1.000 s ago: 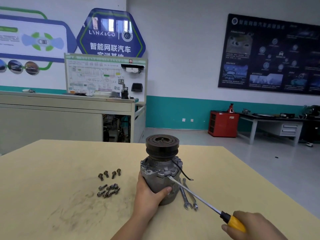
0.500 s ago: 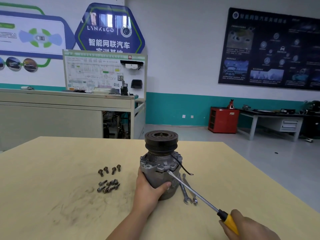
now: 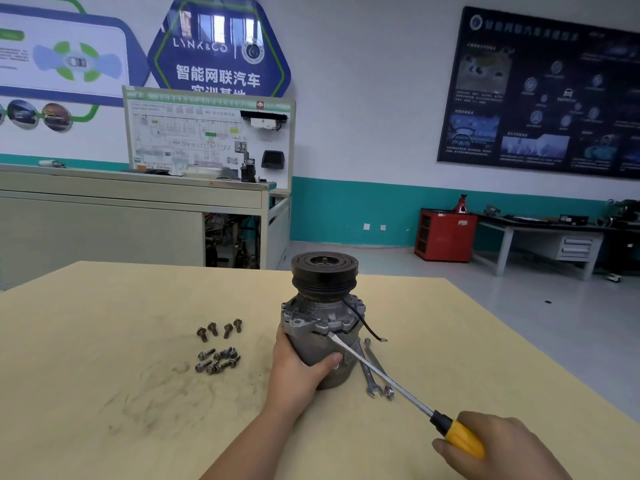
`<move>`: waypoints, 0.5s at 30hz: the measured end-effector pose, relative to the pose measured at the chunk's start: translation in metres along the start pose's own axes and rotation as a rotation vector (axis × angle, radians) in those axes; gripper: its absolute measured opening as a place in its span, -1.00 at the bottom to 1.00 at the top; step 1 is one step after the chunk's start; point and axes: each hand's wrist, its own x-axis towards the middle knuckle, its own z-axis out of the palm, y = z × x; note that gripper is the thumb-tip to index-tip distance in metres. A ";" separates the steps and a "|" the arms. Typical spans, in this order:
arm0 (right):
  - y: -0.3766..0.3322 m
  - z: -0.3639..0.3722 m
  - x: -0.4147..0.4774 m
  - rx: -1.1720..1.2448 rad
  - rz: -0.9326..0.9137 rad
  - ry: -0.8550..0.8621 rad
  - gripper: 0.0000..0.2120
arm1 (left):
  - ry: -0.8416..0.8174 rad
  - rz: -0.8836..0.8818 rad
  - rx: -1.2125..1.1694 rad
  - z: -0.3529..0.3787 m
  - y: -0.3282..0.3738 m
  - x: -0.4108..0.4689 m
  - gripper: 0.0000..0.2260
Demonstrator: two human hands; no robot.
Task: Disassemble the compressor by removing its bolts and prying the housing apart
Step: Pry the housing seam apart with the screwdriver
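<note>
Yellow-handled and long in the shaft, the screwdriver (image 3: 407, 395) slants up from the lower right, and its flat tip meets the compressor (image 3: 322, 327) at the seam just under the flanged upper housing. The compressor stands upright near the middle of the pale tabletop (image 3: 104, 341), with its black pulley (image 3: 324, 271) on top. A thin black wire (image 3: 363, 323) curls off its right side. The left hand (image 3: 298, 368) wraps the lower grey body from the left, with the thumb laid across the front. The right hand (image 3: 498, 448) is closed round the screwdriver's handle at the bottom right corner of the view. Two wrenches (image 3: 370, 384) lie side by side on the tabletop just right of the compressor's base, and the screwdriver shaft crosses above them. To the left, apart from the compressor, loose bolts (image 3: 218, 358) sit in two groups: a row of four farther back and a small heap nearer the person. Dark smudges mark the tabletop below the bolts.
</note>
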 end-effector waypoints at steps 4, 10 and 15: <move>-0.013 -0.012 -0.006 0.035 -0.035 -0.125 -0.65 | 0.000 -0.011 0.000 -0.001 0.001 0.000 -0.25; -0.034 -0.016 -0.006 0.074 -0.054 -0.193 -0.63 | -0.018 0.002 -0.005 -0.002 0.002 -0.002 -0.29; -0.041 -0.013 -0.006 0.202 0.005 -0.218 -0.60 | -0.017 0.005 0.007 -0.004 0.002 -0.002 -0.27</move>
